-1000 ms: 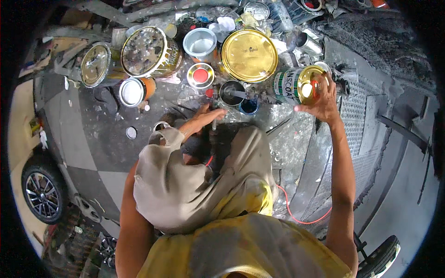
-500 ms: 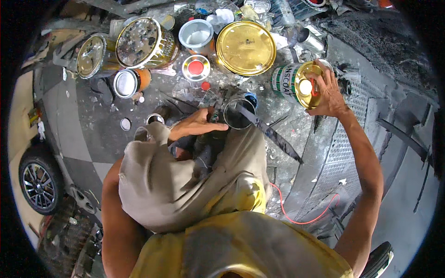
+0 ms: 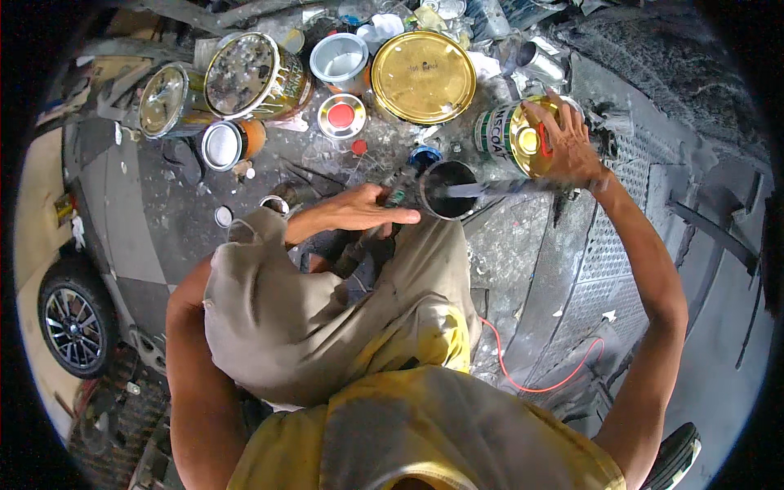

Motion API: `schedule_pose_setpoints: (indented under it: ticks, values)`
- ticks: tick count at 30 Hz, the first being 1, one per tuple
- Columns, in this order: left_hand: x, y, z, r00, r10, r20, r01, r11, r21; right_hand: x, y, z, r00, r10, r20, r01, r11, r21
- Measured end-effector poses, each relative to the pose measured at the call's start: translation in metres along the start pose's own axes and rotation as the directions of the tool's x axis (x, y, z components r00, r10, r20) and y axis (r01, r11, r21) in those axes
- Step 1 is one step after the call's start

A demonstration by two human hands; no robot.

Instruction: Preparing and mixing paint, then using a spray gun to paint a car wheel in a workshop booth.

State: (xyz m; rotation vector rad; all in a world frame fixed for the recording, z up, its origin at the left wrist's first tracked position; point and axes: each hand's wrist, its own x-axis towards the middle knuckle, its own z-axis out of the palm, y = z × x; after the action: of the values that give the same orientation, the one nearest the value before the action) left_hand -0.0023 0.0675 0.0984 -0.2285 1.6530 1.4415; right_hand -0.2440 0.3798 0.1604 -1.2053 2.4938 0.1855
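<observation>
A round cup with a dark inside [image 3: 434,208] sits by my knee, its mouth facing up. My left hand [image 3: 363,208] is closed on what looks like a spray gun [image 3: 398,196] joined to the cup; its thumb reaches along the cup's side. A flat stirring stick [image 3: 490,189] leans in the cup, its outer end blurred and reaching right, below my other hand. My right hand [image 3: 567,147] grips the gold top of a metal can [image 3: 493,133] with a green and white label, fingers over the far rim. The can tilts toward me and has a pale round cap [image 3: 527,142].
A large gold-lidded can [image 3: 425,77], a grey tub [image 3: 340,59], a can with a red cap [image 3: 340,115] and several paint-stained cans [image 3: 239,75] line the far side. A blue-rimmed lid [image 3: 425,155] lies beyond the cup. A red cord [image 3: 531,387] curves across the floor.
The cup and my left hand have shifted slightly right. The stick has swung from pointing near right to pointing right. My right hand's fingers have moved further over the can's top.
</observation>
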Motion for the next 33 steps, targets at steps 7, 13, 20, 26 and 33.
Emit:
schedule_pose_setpoints:
  ticks: [7,13,20,26,33]
  values:
    - [0.003,0.013,0.026,0.988,0.066,0.139,-0.079,0.993,0.093,0.005,-0.005,0.004,0.992,-0.075,-0.103,0.085,0.992,0.093]
    - [0.018,0.021,0.031,0.992,0.046,0.118,-0.07,0.976,0.204,-0.014,-0.024,-0.003,0.996,0.02,-0.092,-0.016,0.999,0.046]
    - [0.039,0.034,0.029,0.989,0.124,0.083,-0.123,0.992,-0.021,-0.05,-0.014,-0.025,0.98,0.198,-0.03,-0.195,0.977,0.09]
    - [0.046,0.065,0.027,0.99,0.09,-0.11,-0.084,0.995,0.06,-0.079,-0.029,-0.098,0.982,0.165,-0.094,-0.167,0.986,-0.012]
    - [0.056,0.098,0.037,0.977,0.147,-0.155,-0.103,0.961,0.257,-0.098,-0.032,-0.129,0.983,0.134,-0.123,-0.168,0.929,-0.329]
